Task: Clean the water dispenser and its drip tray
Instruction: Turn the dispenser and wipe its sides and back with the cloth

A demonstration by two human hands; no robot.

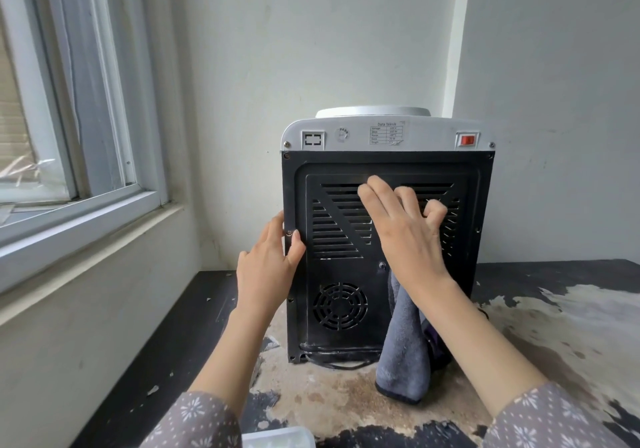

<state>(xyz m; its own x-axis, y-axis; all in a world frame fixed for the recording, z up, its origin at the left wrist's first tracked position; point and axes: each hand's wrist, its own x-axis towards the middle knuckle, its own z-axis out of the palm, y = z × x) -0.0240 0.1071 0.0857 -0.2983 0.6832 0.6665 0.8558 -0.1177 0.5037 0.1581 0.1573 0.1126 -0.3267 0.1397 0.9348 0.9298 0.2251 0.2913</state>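
Note:
The water dispenser (343,267) stands on the table with its black vented back panel facing me; the drip tray is hidden on the far side. My left hand (266,264) grips the panel's left edge, thumb on the back and fingers round the side. My right hand (405,233) lies on the upper vent slots, holding a grey cloth (403,354) against the panel. Its first two fingers are stretched out and the outer two curled. The cloth hangs down below my wrist to the table.
The worn, peeling table (346,402) sits in a corner, with a window (69,136) and sill on the left and white walls behind. A black power cord (341,362) lies at the dispenser's base. A white plastic container (277,439) shows at the bottom edge.

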